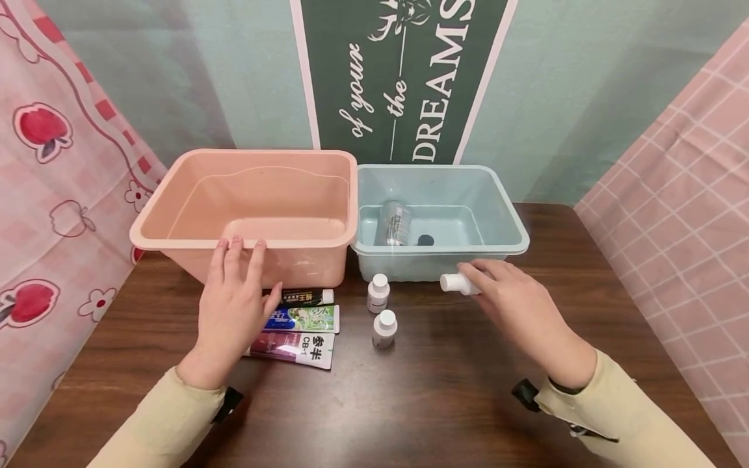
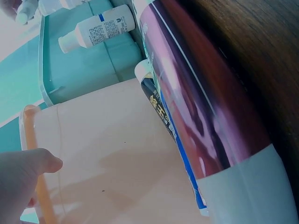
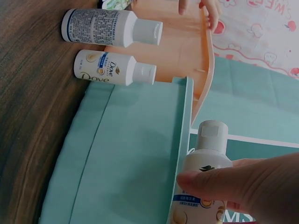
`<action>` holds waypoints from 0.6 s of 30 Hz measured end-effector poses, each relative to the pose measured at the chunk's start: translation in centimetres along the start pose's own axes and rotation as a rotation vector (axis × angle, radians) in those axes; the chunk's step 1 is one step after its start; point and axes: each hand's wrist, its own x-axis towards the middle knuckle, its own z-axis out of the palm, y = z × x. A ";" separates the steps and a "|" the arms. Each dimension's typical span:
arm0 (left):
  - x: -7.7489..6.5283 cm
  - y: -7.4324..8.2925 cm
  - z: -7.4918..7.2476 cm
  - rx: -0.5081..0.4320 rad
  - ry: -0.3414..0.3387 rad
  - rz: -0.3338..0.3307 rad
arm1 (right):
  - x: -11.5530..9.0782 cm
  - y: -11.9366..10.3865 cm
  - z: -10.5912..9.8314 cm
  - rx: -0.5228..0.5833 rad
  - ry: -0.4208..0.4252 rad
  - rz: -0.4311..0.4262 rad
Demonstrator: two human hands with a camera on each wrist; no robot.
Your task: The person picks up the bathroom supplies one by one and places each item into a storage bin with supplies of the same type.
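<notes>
Head view: the left hand [image 1: 231, 302], fingers spread, touches the pink bin [image 1: 310, 265]; the right hand [image 1: 515, 299], angled inward, pinches a tilted white bottle [image 1: 461, 283] near the blue bin [image 1: 412, 265].

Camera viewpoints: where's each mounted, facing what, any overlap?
On head: faces forward-down at pink bin, blue bin; left hand, right hand, sleeves show.
On left wrist: faces magenta tube, pink bin; both hands partly show.
On right wrist: faces blue bin, bottle in right hand; both hands partly show.
Both wrist views share both bins.
</notes>
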 end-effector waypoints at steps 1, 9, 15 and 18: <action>0.0 0.0 0.0 0.002 0.001 0.001 | 0.1 0.0 -0.1 0.002 0.000 0.001; 0.1 0.2 0.0 0.013 0.007 -0.003 | 0.5 0.3 -0.8 -0.010 -0.009 0.009; 0.2 0.2 -0.1 0.016 -0.007 -0.007 | 0.6 0.6 -1.2 -0.014 -0.025 0.032; 0.2 0.3 -0.1 0.018 0.001 -0.005 | 0.6 0.7 -1.4 -0.007 -0.033 0.042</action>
